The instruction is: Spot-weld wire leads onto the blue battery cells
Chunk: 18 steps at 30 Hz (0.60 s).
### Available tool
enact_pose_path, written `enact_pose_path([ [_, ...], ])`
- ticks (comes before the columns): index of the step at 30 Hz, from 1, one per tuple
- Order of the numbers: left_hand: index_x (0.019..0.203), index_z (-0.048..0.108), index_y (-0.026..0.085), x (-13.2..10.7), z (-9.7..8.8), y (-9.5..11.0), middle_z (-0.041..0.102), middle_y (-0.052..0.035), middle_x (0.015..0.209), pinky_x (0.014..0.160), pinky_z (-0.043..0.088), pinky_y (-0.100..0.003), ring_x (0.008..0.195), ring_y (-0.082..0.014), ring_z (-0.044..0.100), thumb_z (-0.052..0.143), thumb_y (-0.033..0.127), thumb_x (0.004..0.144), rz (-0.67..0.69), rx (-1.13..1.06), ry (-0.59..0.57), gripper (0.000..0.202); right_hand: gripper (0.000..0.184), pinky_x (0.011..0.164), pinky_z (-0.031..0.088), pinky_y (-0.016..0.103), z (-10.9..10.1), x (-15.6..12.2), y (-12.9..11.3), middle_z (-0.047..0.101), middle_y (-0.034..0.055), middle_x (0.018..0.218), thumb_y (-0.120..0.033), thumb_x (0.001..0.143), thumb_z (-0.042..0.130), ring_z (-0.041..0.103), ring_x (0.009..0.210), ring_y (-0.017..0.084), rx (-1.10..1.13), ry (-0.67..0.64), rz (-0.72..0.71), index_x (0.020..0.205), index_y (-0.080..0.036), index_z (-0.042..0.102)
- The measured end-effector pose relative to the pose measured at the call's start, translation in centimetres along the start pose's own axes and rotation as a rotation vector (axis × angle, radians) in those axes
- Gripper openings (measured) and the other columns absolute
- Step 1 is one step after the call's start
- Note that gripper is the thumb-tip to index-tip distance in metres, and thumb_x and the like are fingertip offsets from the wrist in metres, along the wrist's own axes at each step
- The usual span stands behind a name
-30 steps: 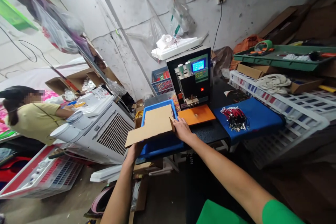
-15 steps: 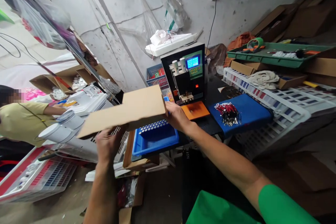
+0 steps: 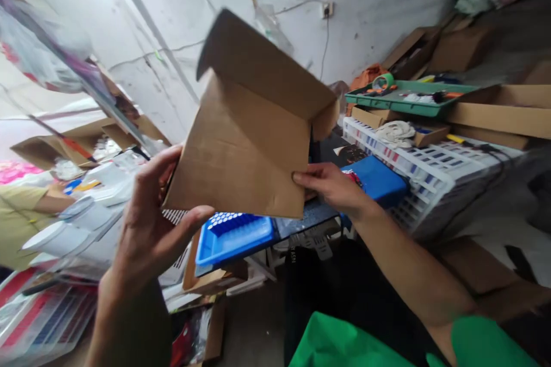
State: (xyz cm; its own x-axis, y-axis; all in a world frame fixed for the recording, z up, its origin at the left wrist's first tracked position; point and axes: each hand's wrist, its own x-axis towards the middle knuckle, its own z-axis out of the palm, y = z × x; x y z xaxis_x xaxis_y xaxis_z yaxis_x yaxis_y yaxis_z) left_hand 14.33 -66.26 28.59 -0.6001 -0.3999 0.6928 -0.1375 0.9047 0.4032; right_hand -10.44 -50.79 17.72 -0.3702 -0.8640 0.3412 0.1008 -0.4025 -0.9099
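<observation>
A: Entry one, far left?
B: One person in a yellow top (image 3: 17, 223), blurred, standing well apart from the hands.

A: Left grip?
B: Left grip (image 3: 150, 223) is clamped on the cardboard (image 3: 241, 155) at its lower left corner, thumb across the near face and fingers behind it.

A: Cardboard, location?
B: In the air, tilted, spanning both grips, with a folded flap on top. It is above the blue tray (image 3: 235, 235), which sits at the left end of the desk (image 3: 301, 215).

A: Right grip?
B: Right grip (image 3: 331, 186) is closed on the cardboard's lower right edge, fingers on the near face. The thumb is hidden.

A: Further right?
B: A blue pad (image 3: 379, 180) just behind the right grip, a white crate (image 3: 430, 160) beside the pad, and a green tray (image 3: 408, 100) with tools beyond the crate.
</observation>
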Motion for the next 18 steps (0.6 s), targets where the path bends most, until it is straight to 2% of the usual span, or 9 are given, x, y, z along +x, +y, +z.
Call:
enact_pose_path([
  [3, 0.141, 0.049, 0.027, 1.6, 3.0, 0.5, 0.062, -0.0049, 0.128, 0.103, 0.053, -0.043, 0.118, -0.0271, 0.061, 0.074, 0.060, 0.071, 0.113, 0.003, -0.162, 0.081, 0.043, 0.083, 0.060, 0.040, -2.0, -2.9, -0.2, 0.077, 0.0052, 0.093, -0.058, 0.083, 0.070, 0.072, 0.093, 0.023, -0.116, 0.138, -0.024, 0.099, -0.018, 0.074],
  [5, 0.139, 0.051, 0.024, 2.4, 5.4, 1.3, 0.063, -0.0052, 0.124, 0.100, 0.054, -0.042, 0.114, -0.0267, 0.063, 0.068, 0.061, 0.076, 0.151, 0.018, -0.214, 0.076, 0.048, 0.094, 0.057, 0.043, -2.9, -5.2, -0.5, 0.075, 0.0069, 0.108, -0.061, 0.087, 0.064, 0.069, 0.106, 0.025, -0.173, 0.265, -0.065, 0.112, -0.020, 0.070],
  [8, 0.133, 0.057, 0.022, 3.2, 9.5, 2.7, 0.067, -0.0049, 0.117, 0.095, 0.055, -0.039, 0.113, -0.0277, 0.064, 0.063, 0.060, 0.079, 0.105, 0.005, -0.270, 0.067, 0.067, 0.103, 0.052, 0.045, -3.8, -9.2, -0.4, 0.067, 0.0114, 0.129, -0.066, 0.086, 0.062, 0.062, 0.123, 0.029, -0.210, 0.389, -0.096, 0.135, -0.021, 0.055],
  [11, 0.129, 0.060, 0.020, 4.4, 14.2, 3.4, 0.071, -0.0047, 0.108, 0.085, 0.058, -0.036, 0.101, -0.0266, 0.068, 0.059, 0.060, 0.083, 0.016, -0.096, -0.385, 0.061, 0.086, 0.105, 0.050, 0.046, -4.4, -12.1, 0.8, 0.062, 0.0155, 0.136, -0.069, 0.078, 0.069, 0.058, 0.128, 0.033, -0.279, 0.480, -0.163, 0.143, -0.018, 0.046],
  [13, 0.130, 0.060, 0.018, 5.5, 17.8, 3.6, 0.073, -0.0048, 0.102, 0.078, 0.059, -0.035, 0.089, -0.0247, 0.069, 0.057, 0.061, 0.084, -0.031, -0.163, -0.468, 0.063, 0.077, 0.102, 0.052, 0.044, -5.2, -13.0, 1.8, 0.066, 0.0151, 0.130, -0.063, 0.080, 0.071, 0.062, 0.122, 0.031, -0.350, 0.569, -0.156, 0.139, -0.018, 0.052],
  [15, 0.133, 0.058, 0.016, 6.7, 21.1, 4.0, 0.073, -0.0056, 0.101, 0.079, 0.059, -0.036, 0.086, -0.0241, 0.070, 0.058, 0.061, 0.084, -0.033, -0.217, -0.513, 0.066, 0.059, 0.101, 0.053, 0.041, -6.6, -13.1, 2.1, 0.070, 0.0135, 0.122, -0.057, 0.086, 0.066, 0.066, 0.116, 0.029, -0.434, 0.686, -0.152, 0.131, -0.018, 0.060],
  [18, 0.140, 0.053, 0.017, 7.9, 24.3, 4.7, 0.068, -0.0099, 0.125, 0.095, 0.055, -0.041, 0.110, -0.0273, 0.067, 0.061, 0.059, 0.084, 0.012, -0.307, -0.436, 0.070, 0.046, 0.101, 0.052, 0.041, -9.7, -12.4, 1.2, 0.073, 0.0126, 0.118, -0.054, 0.092, 0.059, 0.066, 0.115, 0.029, -0.580, 0.886, -0.223, 0.119, -0.018, 0.068],
])
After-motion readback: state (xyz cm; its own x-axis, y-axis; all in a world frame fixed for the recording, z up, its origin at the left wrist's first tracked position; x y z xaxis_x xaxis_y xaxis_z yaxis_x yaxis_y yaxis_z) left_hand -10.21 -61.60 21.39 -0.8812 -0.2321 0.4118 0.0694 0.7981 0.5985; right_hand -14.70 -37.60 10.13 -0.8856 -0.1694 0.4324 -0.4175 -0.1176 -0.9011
